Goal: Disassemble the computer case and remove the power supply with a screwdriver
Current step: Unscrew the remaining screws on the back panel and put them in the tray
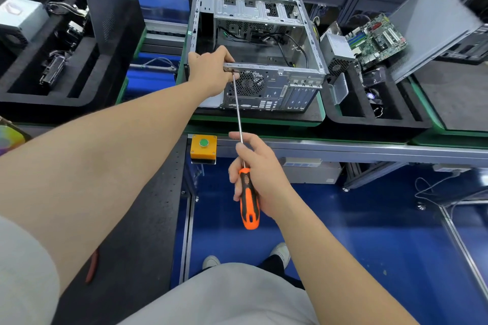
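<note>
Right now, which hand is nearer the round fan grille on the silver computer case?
Left. Left hand grips the case rim beside the grille; right hand holds the orange-and-black screwdriver's handle, farther back.

At twelve o'clock our left grip (209, 71) clasped the computer case (280, 92); at six our right grip (261, 177) held the screwdriver (248, 200), tip at the case's rear rim.

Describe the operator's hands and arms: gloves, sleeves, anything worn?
No gloves: the left hand and right hand are bare, with no ring, watch or wrist strap visible. Both forearms are uncovered. A light grey short sleeve covers the left upper arm at the frame's lower left; the right arm's sleeve is out of view.
</note>
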Available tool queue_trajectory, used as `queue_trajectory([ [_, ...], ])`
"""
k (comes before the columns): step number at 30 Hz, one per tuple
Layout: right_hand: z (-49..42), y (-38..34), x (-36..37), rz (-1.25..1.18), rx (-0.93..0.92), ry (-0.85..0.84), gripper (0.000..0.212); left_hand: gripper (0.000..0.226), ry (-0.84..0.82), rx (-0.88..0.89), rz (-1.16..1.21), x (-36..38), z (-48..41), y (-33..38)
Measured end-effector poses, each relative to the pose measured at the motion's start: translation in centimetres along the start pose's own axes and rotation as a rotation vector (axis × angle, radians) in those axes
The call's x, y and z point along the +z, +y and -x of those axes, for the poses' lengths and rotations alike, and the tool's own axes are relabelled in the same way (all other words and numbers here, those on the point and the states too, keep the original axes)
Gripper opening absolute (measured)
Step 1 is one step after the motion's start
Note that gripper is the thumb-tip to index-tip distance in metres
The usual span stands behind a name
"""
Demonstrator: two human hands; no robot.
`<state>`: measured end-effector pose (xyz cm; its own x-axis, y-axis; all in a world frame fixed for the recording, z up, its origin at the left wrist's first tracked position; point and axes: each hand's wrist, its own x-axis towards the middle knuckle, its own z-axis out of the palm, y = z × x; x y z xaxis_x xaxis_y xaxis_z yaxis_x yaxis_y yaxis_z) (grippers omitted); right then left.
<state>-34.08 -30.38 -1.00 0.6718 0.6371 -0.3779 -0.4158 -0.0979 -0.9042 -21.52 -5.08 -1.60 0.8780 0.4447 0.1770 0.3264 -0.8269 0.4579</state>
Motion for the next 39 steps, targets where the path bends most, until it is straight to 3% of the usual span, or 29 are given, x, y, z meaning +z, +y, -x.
queue_trajectory([
  [5,0.4,0.8,0.4,-0.879,0.166,-0.393,0.043,0.032,-0.006,-0.003,0.001,0.0,0.1,0.0],
  [7,0.6,0.7,0.8,-1.015,0.103,-0.457,0.047,0.033,-0.008,-0.004,0.0,-0.1,0.0,0.0],
  [10,0.2,0.3,1.1,-1.016,0.052,-0.397,0.048,0.034,-0.007,-0.003,-0.002,-0.1,0.1,0.1],
  [14,0.1,-0.1,1.1,-0.548,0.026,-0.136,0.04,0.033,-0.01,0.003,-0.005,-0.1,0.1,0.1],
  [24,-0.6,-0.9,0.6,1.15,-0.095,0.361,0.018,0.033,-0.008,0.004,-0.024,-0.2,0.1,0.2],
  [27,-0.9,-0.5,0.1,1.4,-0.096,0.435,0.026,0.034,-0.015,0.002,-0.028,-0.3,0.1,0.2],
  [29,-0.9,-0.5,-0.1,1.243,-0.084,0.375,0.021,0.034,-0.019,0.0,-0.031,-0.3,0.1,0.3],
  [34,-0.2,0.4,-1.3,-0.05,0.028,-0.045,0.033,0.033,-0.023,-0.006,-0.035,-0.3,0.1,0.3],
  [39,-0.3,0.8,-0.6,-0.81,0.178,-0.435,0.045,0.032,-0.026,-0.009,-0.031,-0.3,0.2,0.3],
])
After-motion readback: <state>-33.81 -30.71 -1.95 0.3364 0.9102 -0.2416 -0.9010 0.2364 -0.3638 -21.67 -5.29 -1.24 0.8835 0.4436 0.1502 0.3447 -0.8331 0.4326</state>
